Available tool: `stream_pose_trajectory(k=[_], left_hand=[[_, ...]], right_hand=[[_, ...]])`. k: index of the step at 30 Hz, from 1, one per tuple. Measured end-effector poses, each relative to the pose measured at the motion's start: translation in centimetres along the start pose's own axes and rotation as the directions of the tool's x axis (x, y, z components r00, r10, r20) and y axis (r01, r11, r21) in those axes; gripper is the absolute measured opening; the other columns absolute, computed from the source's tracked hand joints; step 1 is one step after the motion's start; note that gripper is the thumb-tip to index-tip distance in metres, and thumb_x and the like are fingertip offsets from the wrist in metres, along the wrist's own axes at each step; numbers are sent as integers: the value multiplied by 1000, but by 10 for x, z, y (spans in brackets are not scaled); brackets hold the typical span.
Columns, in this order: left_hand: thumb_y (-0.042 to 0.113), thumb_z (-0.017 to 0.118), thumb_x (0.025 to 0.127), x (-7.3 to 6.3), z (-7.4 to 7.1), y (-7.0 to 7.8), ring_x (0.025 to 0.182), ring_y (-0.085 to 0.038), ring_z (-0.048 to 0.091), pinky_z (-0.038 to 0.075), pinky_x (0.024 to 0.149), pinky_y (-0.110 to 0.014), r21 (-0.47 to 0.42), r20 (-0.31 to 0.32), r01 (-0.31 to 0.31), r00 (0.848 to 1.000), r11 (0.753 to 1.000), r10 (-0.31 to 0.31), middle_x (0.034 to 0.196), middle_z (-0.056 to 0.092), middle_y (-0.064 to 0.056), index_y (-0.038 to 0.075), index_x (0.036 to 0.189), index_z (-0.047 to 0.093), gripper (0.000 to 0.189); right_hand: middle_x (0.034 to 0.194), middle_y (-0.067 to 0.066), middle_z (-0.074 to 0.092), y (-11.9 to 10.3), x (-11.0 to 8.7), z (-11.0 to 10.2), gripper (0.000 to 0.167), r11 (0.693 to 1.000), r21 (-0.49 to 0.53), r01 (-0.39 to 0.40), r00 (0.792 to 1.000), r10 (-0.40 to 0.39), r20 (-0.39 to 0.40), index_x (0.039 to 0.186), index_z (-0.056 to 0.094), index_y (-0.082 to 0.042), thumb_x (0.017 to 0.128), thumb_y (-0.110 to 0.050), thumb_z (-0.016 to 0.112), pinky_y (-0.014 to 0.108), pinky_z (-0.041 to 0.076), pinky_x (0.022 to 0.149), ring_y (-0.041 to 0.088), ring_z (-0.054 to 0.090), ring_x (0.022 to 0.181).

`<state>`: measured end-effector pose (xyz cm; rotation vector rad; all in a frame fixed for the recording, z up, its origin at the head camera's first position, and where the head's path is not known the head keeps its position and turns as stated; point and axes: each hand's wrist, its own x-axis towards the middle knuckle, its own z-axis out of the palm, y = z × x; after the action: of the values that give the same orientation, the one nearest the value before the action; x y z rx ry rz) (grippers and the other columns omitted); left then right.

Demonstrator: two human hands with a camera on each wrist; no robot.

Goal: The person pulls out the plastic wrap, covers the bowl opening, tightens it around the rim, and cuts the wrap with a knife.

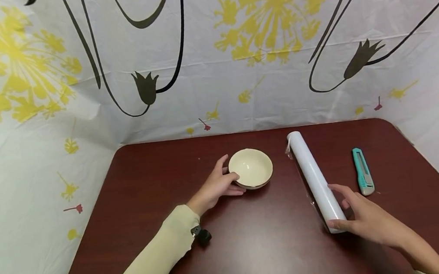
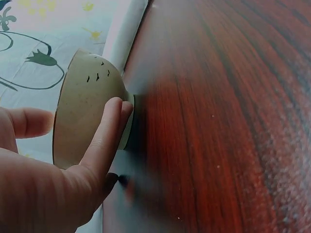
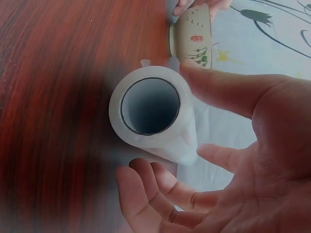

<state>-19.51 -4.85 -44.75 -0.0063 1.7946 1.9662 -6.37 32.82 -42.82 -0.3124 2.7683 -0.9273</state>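
A cream bowl [image 1: 250,167] stands upright on the dark red-brown table. My left hand [image 1: 219,185] holds it at its left side, one digit over the rim and others low against the outer wall [image 2: 87,111]. Small painted marks show on the bowl [image 3: 193,31] in the right wrist view. To its right lies a white roll of plastic wrap [image 1: 316,176], with loose clear film along its left side. My right hand [image 1: 363,215] is at the roll's near end, thumb touching it and the other fingers spread along its right side. The hollow core of the roll [image 3: 118,114] faces the right wrist camera.
A teal utility knife [image 1: 362,171] lies on the table [image 1: 159,168], right of the roll and beyond the right hand. White cloth [image 1: 195,34] with yellow and dark flower prints hangs behind and at the sides. A small black device [image 1: 202,235] sits at the left cuff.
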Motion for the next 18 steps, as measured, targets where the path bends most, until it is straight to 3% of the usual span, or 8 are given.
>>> stream_pose_trajectory(k=[6,12,18], left_hand=[[1,60,102,0,1,-2,98,-52,78,68,83,-49,-16,4,-7,1000,1000,7,168,30,-32,14,177,12,90],[0,59,102,1,2,-3,97,-51,78,69,83,-49,-20,9,-14,1000,1000,15,166,33,-32,11,176,15,87],[0,57,102,2,3,-4,94,-47,79,68,83,-49,-9,19,-28,999,1000,28,164,40,-27,7,172,23,78]], right_hand=[[119,13,68,1,-3,-6,87,998,-15,-56,998,56,29,164,33,-3,99,-25,86,34,53,72,24,64,103],[126,16,69,1,-9,-11,79,991,35,-131,987,128,93,169,28,-6,108,-25,74,31,54,68,19,66,86],[124,15,70,0,-14,-5,77,992,21,-127,992,127,26,168,32,-6,107,-24,76,29,54,65,13,65,76]])
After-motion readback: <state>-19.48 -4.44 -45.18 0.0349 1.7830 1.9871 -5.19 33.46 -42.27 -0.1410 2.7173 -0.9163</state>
